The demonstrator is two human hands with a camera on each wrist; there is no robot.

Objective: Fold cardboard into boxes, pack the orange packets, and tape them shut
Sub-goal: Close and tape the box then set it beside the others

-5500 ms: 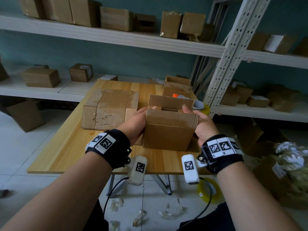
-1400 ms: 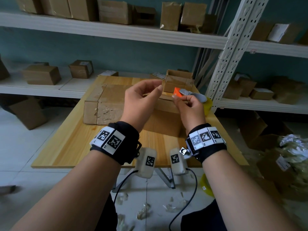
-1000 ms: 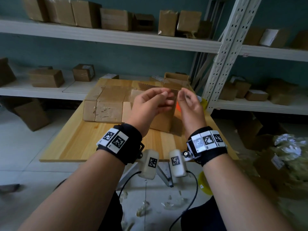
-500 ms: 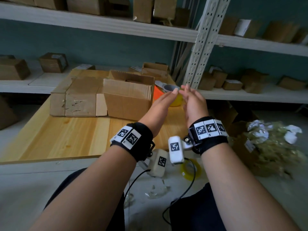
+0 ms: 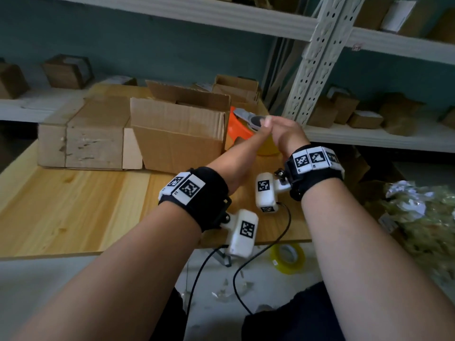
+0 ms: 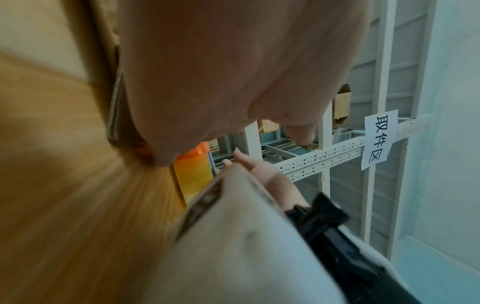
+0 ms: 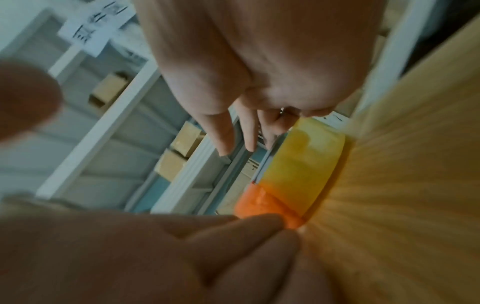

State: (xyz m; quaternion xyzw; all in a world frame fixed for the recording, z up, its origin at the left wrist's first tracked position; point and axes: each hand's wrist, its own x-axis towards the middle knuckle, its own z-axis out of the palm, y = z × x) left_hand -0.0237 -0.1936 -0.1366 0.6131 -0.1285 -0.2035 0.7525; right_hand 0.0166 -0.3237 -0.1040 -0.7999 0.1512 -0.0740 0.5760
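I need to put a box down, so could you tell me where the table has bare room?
The near-left table, in front of the flat cardboard and open box, is bare wood. The right end is crowded: the tape dispenser and both hands.

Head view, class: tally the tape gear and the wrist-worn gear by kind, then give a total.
Tape rolls: 2, one on the table, one on the floor
Dispenser: 1
Wristbands: 2, left, right
Wrist cameras: 2, left, right
Total: 7
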